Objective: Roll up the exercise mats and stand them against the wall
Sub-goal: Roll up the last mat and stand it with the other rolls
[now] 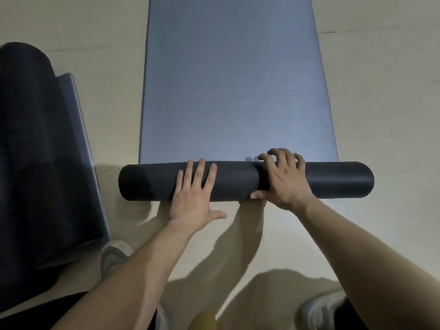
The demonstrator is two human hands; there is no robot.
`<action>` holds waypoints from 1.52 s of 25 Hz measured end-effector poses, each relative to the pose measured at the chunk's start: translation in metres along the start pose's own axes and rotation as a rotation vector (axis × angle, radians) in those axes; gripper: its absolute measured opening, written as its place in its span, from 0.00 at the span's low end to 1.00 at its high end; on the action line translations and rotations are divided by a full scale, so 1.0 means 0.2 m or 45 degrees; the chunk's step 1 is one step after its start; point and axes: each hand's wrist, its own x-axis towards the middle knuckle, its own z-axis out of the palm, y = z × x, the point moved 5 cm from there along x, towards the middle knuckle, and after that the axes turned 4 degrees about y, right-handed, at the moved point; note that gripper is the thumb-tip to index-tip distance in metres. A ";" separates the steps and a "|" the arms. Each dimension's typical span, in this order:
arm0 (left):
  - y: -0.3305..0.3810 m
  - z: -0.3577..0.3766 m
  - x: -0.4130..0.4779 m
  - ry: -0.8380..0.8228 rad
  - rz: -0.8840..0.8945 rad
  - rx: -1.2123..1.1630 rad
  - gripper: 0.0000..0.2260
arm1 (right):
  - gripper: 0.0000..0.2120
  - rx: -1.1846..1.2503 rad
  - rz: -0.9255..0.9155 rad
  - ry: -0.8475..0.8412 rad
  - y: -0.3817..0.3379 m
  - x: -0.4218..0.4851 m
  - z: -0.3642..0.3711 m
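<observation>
A blue-grey exercise mat (233, 86) lies flat on the pale floor (381, 91), running from the top edge of the frame down through the centre. Its near end is wound into a dark roll (333, 179) that lies crosswise just below the middle of the frame, sticking out past the mat's edges on both sides.

The left hand (194, 197) rests flat on the left half of the roll, fingers (198, 172) stretched straight and spread over the top, thumb splayed out to the side above the floor; it presses down without gripping anything. The right hand (283, 182) sits on the right half of the roll, its fingers (273, 154) curled over the far side where the roll meets the flat mat, and the thumb tucked against the near underside, so this hand clasps the roll.

Along the left edge of the frame lies a second mat (40, 148), dark side up and partly rolled at its upper end, with a strip of its blue-grey face showing along its right edge. It lies well apart from the centre mat.

At the bottom of the frame a light sneaker (112, 256) shows at lower left and another shoe (321, 310) at lower right, both on the floor.
</observation>
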 end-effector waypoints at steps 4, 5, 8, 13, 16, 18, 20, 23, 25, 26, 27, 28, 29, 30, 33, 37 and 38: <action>-0.12 -0.08 0.41 -0.029 0.073 -0.148 0.58 | 0.57 -0.204 -0.046 0.109 -0.02 -0.05 0.18; -0.13 -0.09 0.45 -0.002 0.108 -0.179 0.57 | 0.56 -0.248 -0.068 0.120 0.01 0.03 0.18; -0.13 -0.08 0.44 0.176 0.192 -0.013 0.53 | 0.44 -0.317 -0.126 0.253 0.05 0.25 0.08; -0.09 -0.16 0.34 -0.063 0.158 -0.173 0.46 | 0.41 -0.258 -0.101 -0.127 -0.05 0.10 0.01; -0.03 -0.06 0.06 -0.338 0.210 -0.217 0.45 | 0.44 -0.118 -0.119 -0.275 -0.07 -0.20 0.04; -0.01 -0.05 0.03 -0.556 0.173 -0.289 0.43 | 0.48 -0.114 -0.064 -0.156 -0.09 -0.42 0.08; -0.04 -0.10 0.10 -0.640 0.094 -0.403 0.44 | 0.59 -0.101 0.081 -0.108 -0.11 -0.58 0.15; -0.08 -0.15 0.02 -0.253 -0.004 -0.399 0.39 | 0.67 -0.051 0.092 -0.182 -0.08 -0.46 0.20; -0.06 -0.12 -0.13 0.034 -0.056 -0.128 0.40 | 0.64 -0.040 0.091 -0.154 -0.04 -0.26 0.11; -0.05 -0.09 -0.13 0.021 -0.054 -0.041 0.45 | 0.64 -0.033 0.078 -0.172 -0.04 -0.19 0.07; -0.06 -0.08 -0.06 -0.029 -0.051 -0.015 0.51 | 0.64 -0.041 0.052 -0.160 -0.03 -0.15 0.05; -0.08 -0.08 0.07 -0.075 -0.045 -0.040 0.55 | 0.65 -0.088 0.018 -0.106 -0.02 -0.13 0.04; -0.11 -0.12 0.19 -0.131 -0.040 -0.109 0.57 | 0.66 -0.157 -0.015 -0.038 -0.02 -0.13 0.03; -0.13 -0.14 0.29 -0.165 -0.007 -0.166 0.57 | 0.66 -0.220 -0.046 -0.019 -0.01 -0.12 0.04; -0.15 -0.12 0.36 0.019 0.111 -0.131 0.54 | 0.64 -0.292 -0.085 -0.093 0.06 0.11 0.02; -0.13 -0.14 0.44 0.048 0.163 0.143 0.56 | 0.58 -0.219 -0.125 -0.262 0.09 0.36 -0.07; -0.13 -0.18 0.47 -0.009 0.145 0.100 0.55 | 0.56 -0.211 -0.121 -0.296 0.08 0.35 -0.09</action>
